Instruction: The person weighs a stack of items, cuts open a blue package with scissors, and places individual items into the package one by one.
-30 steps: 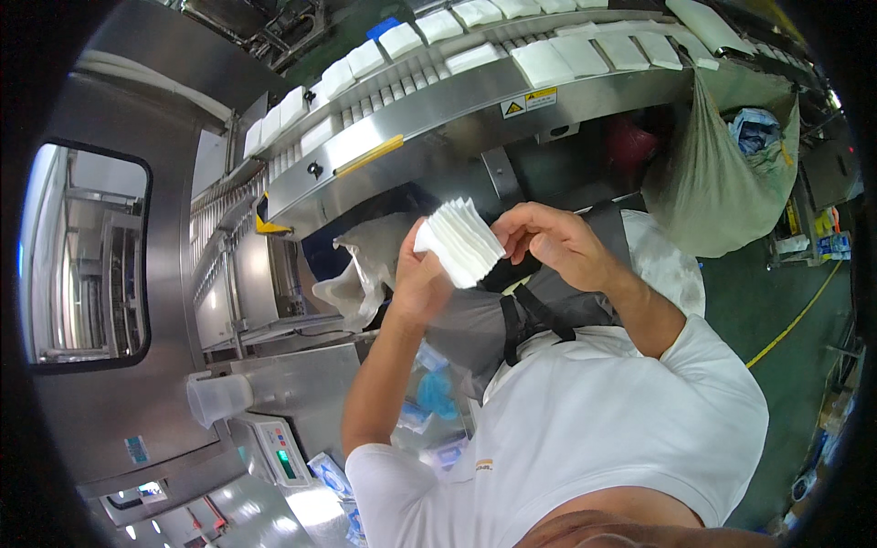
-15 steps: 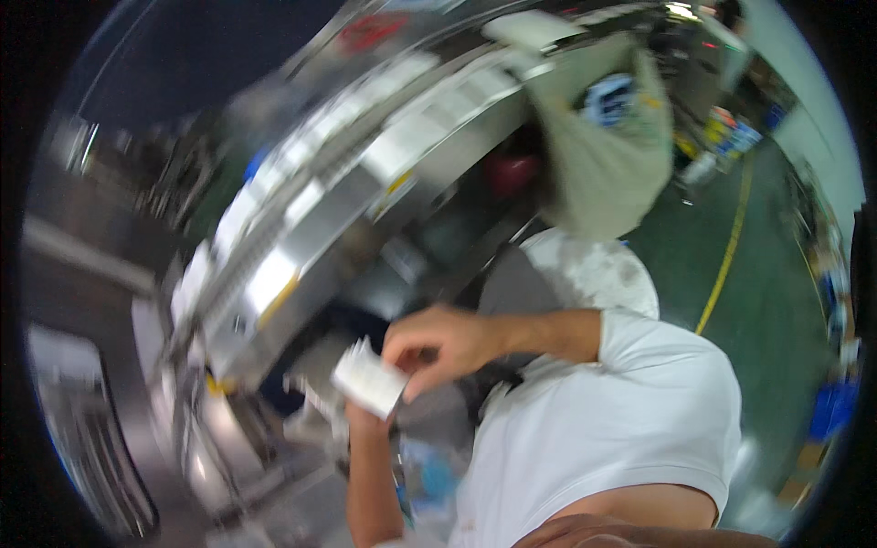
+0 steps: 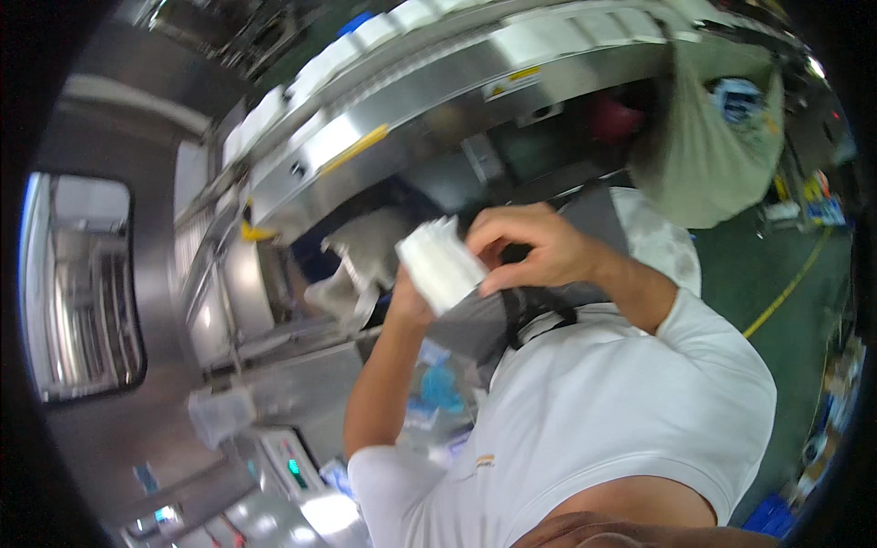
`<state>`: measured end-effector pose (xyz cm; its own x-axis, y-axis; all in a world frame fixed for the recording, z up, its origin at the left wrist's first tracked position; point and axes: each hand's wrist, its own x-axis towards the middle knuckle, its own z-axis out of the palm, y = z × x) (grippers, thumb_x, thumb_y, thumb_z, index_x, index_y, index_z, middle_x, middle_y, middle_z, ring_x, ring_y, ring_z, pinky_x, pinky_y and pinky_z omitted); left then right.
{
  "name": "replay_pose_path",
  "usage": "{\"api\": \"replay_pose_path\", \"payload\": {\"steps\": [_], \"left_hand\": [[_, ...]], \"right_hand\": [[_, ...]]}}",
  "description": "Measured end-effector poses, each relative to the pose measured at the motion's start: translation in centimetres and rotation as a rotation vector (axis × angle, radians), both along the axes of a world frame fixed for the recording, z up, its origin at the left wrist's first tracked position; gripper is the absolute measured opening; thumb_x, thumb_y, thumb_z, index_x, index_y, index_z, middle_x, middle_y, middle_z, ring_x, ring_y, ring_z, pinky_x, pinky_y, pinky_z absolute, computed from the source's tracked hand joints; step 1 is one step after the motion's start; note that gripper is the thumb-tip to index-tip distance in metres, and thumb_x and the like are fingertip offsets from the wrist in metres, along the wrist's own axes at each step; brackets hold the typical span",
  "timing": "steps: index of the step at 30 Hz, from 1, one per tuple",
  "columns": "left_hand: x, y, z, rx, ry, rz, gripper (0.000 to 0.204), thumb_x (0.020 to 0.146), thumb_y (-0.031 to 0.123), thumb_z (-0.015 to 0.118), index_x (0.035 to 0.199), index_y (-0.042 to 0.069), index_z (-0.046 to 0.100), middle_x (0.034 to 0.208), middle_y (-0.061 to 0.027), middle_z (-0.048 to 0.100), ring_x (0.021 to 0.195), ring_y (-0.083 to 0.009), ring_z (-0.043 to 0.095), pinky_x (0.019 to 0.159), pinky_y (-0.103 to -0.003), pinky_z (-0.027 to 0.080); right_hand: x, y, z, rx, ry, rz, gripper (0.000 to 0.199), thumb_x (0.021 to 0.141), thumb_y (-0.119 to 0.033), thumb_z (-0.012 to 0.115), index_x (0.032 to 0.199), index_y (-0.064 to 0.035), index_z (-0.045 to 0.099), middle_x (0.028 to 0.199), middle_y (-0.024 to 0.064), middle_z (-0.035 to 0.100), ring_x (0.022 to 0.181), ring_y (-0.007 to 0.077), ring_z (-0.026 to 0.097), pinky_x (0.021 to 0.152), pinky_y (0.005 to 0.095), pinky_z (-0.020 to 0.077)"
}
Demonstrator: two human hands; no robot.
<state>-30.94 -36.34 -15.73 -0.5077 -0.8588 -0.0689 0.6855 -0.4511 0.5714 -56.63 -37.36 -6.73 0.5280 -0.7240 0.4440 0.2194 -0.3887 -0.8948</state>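
Note:
A small stack of thin white flat pieces [image 3: 445,269] is held up in front of my torso, its layered edge at the top left. My left hand [image 3: 410,300] grips it from beneath and behind, with most of its fingers hidden by the stack. On the stack's right side, my right hand [image 3: 539,245] has bent fingers at the upper edge and its thumb at the lower corner, a gap showing between them. Beyond my left hand, a pale cloth or sack [image 3: 370,245] hangs under the conveyor.
A curved steel conveyor [image 3: 416,128] carries white packs [image 3: 375,32] across the far side. A beige cloth bag [image 3: 699,160] hangs at its right end. At left stands a steel machine [image 3: 160,301] with a window. A device with a green display [image 3: 292,468] sits lower left.
The view has swung, so conveyor, bag and hands appear further right and the display device has come in. Both hands still hold the white stack, and the picture is sharper.

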Motion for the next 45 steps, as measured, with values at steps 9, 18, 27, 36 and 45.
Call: {"api": "replay_pose_path", "payload": {"steps": [9,18,27,36,45], "left_hand": [[-0.6,-0.1,1.9,0.111,-0.03,-0.002,0.039,0.102,0.039,0.058,0.126,0.008,0.057,0.113,-0.0133,0.069,0.102,-0.0275,0.072,0.09,-0.042,0.061],[0.3,-0.5,0.8,-0.007,-0.24,-0.057,0.023,0.1,0.031,0.064,0.104,0.01,0.055,0.101,-0.0122,0.068,0.093,-0.0266,0.072,0.083,-0.042,0.062],[0.4,-0.7,0.8,-0.07,-0.313,-0.084,0.021,0.097,0.022,0.07,0.099,0.008,0.054,0.099,-0.0154,0.07,0.09,-0.0273,0.072,0.078,-0.042,0.062],[-0.3,-1.3,1.2,-0.331,-0.66,-0.165,0.035,0.097,0.041,0.062,0.108,0.007,0.06,0.097,-0.0104,0.066,0.088,-0.0214,0.063,0.077,-0.033,0.052],[0.0,-0.8,0.1,-0.05,-0.157,-0.109,0.047,0.103,0.047,0.054,0.128,0.007,0.061,0.115,-0.017,0.068,0.105,-0.0314,0.066,0.095,-0.045,0.056]], "right_hand": [[0.8,-0.1,0.3,-0.039,0.02,0.029,0.039,0.08,-0.01,0.09,0.109,0.0019,0.068,0.101,0.0093,0.068,0.083,0.015,0.068,0.071,0.0271,0.0584],[1.9,1.3,2.0,-0.085,0.104,-0.105,0.053,0.071,-0.024,0.097,0.108,-0.0015,0.066,0.097,0.0078,0.067,0.079,0.0167,0.066,0.068,0.0289,0.0571],[2.1,1.3,1.6,-0.073,0.079,-0.087,0.048,0.075,-0.02,0.094,0.109,-0.0009,0.066,0.098,0.0086,0.067,0.076,0.0146,0.066,0.065,0.026,0.0575],[2.1,1.3,2.0,-0.103,0.09,-0.103,0.055,0.071,-0.023,0.097,0.111,-0.0017,0.065,0.099,0.0085,0.066,0.08,0.0156,0.066,0.063,0.0258,0.0563],[2.0,1.6,2.4,-0.098,0.136,-0.131,0.058,0.068,-0.022,0.098,0.112,-0.0031,0.064,0.098,0.0072,0.066,0.081,0.016,0.064,0.064,0.0265,0.0556]]}}
